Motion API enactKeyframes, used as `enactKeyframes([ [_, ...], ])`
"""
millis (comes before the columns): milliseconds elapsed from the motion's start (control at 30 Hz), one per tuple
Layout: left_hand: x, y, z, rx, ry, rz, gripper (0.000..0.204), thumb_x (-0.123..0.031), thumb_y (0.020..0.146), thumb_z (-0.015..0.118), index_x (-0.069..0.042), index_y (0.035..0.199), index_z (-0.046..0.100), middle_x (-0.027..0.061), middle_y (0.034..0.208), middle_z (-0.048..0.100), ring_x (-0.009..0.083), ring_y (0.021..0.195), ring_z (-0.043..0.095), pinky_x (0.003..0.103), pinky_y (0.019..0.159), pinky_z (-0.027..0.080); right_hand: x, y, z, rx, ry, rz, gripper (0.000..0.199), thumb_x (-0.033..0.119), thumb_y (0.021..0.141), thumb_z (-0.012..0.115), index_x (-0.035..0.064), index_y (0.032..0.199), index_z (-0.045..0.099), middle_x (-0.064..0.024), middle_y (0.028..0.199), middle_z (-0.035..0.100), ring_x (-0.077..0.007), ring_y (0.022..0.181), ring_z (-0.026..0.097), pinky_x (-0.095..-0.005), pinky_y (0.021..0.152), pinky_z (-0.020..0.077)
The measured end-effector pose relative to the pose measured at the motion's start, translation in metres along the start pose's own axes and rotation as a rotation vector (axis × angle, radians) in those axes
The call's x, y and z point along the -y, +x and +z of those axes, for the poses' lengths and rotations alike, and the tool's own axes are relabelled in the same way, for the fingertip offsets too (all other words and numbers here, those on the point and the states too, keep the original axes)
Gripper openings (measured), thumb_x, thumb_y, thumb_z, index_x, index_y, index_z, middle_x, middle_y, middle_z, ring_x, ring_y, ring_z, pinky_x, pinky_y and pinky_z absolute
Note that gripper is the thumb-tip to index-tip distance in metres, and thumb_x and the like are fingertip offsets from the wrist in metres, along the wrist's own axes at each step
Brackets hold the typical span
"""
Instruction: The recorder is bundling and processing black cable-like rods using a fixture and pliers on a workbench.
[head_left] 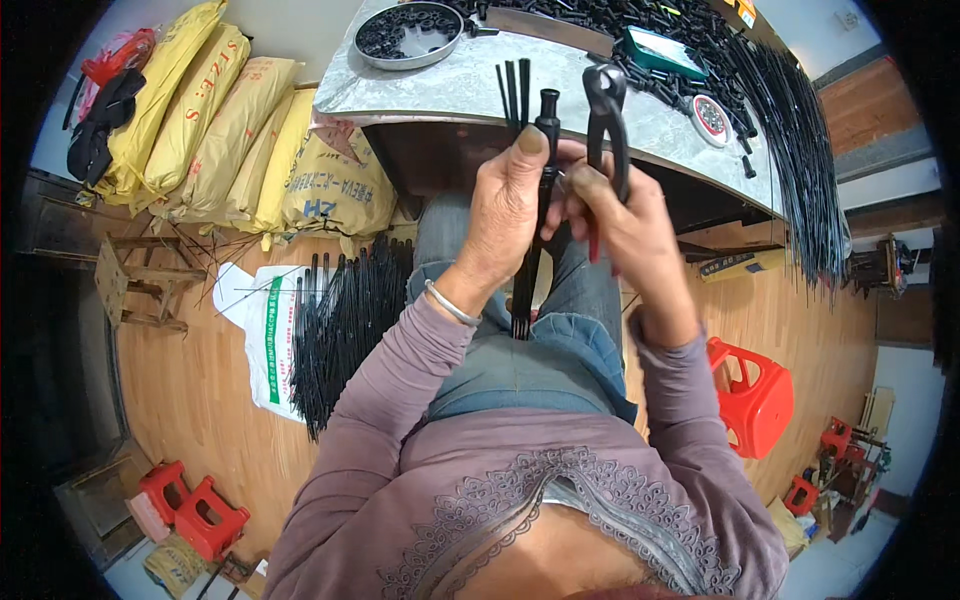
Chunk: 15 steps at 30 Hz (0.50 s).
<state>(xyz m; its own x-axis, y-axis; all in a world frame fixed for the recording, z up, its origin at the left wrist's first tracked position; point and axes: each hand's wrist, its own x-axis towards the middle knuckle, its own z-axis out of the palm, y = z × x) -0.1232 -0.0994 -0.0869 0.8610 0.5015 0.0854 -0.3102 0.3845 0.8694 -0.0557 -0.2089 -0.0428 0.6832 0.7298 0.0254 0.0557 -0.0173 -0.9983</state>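
My left hand (500, 215) is closed around several thin black rods (514, 95) and a thicker black stepped tube (547, 125) standing upright beside them. The lower ends of the rods hang down in front of my lap. In my right hand (635, 225) is a pair of dark metal pincers (606, 98) with red on the handles, jaws pointing up. The right fingertips meet close beside the tube, and whatever small thing may lie between them is too hidden to make out.
Ahead stands a marble-patterned table (480, 90) with a round metal tray (408, 58) of small black rings, heaped black tube parts and long black rods (800, 160). More rods (360, 320) lie on the floor at left, near yellow sacks (210, 120). A red stool (755, 395) stands right.
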Motion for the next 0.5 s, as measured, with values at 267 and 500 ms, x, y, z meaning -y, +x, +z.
enactKeyframes([
  [267, 0.003, 0.007, -0.019, -0.027, -0.018, -0.083, 0.068, -0.064, 0.092, 0.04, 0.0, 0.091, 0.065, -0.0041, 0.052, 0.046, 0.0048, 0.043, 0.044, 0.019, 0.039, 0.033, 0.022, -0.05, -0.042, 0.4, -0.074, 0.528, 0.026, 0.021, 0.097, 0.053, -0.0019, 0.109, 0.053, -0.0049, 0.062, 0.054, -0.012, 0.04, 0.048, -0.025, 0.037, 0.0403],
  [500, -0.003, -0.003, 0.005, 0.095, 0.048, -0.129, 0.069, -0.066, 0.091, 0.04, -0.002, 0.081, 0.064, -0.0047, 0.05, 0.045, 0.0032, 0.043, 0.042, 0.018, 0.039, 0.03, 0.024, -0.051, -0.052, 0.505, 0.123, 0.659, 0.032, 0.024, 0.099, 0.05, -0.0035, 0.114, 0.05, -0.0085, 0.068, 0.059, -0.0155, 0.048, 0.056, -0.0278, 0.046, 0.0481],
])
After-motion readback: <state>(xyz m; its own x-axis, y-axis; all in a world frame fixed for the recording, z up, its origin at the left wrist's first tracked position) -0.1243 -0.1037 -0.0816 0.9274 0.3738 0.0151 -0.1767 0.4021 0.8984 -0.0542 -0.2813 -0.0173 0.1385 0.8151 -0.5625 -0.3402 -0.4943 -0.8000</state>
